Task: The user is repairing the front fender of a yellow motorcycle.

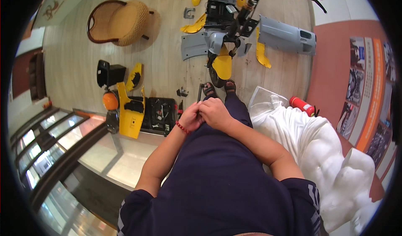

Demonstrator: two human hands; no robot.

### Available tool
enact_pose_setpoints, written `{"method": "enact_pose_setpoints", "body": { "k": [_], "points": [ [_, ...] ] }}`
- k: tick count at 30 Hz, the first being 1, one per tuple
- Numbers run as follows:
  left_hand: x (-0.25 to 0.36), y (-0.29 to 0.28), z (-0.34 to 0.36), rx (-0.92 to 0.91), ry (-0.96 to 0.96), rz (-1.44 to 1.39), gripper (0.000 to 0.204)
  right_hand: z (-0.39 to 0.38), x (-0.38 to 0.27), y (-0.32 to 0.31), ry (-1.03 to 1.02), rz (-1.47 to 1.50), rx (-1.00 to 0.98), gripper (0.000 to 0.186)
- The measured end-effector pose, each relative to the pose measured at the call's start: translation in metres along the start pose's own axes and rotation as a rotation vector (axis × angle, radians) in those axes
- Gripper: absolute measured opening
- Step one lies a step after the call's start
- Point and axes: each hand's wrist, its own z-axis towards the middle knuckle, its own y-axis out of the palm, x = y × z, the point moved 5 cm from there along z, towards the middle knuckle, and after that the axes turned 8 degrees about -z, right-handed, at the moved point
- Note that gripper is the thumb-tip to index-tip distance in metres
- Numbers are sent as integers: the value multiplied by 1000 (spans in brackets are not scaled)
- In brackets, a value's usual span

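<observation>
My left hand (190,116), with a red bead bracelet at the wrist, and my right hand (215,113) meet in front of my body, both closed. Between them stands a socket wrench (199,94), a dark shaft with a short crosswise head, pointing away from me. Its lower end is hidden in my fingers. Beyond my feet is a partly stripped scooter (231,35) with a yellow front fender (222,67) above its black wheel. An open black toolbox (162,115) with metal tools lies to the left of my hands.
Yellow body panels (130,118) and a black bin (110,74) lie at left, near a wicker chair (125,22). A grey panel (287,36) rests beyond the scooter's right side. A red fire extinguisher (301,105) and white-draped statue (310,148) are at right; a glass case (121,156) is at left.
</observation>
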Motion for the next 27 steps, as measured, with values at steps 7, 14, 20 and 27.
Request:
{"method": "enact_pose_setpoints", "body": {
  "k": [7, 14, 20, 27],
  "points": [
    [-19, -25, -40, -1, 193, -205, 34, 1, -30, 27, -279, 22, -332, 10],
    [-28, -34, -68, 66, 246, -70, 22, 36, -51, 7, -296, 132, -339, 26],
    [18, -28, -109, 67, 141, 609, 22, 72, -71, 39, -517, -324, -674, 27],
    [104, -68, -146, 153, 259, 93, 23, 118, -44, 76, -221, -193, -795, 16]
  ]
}}
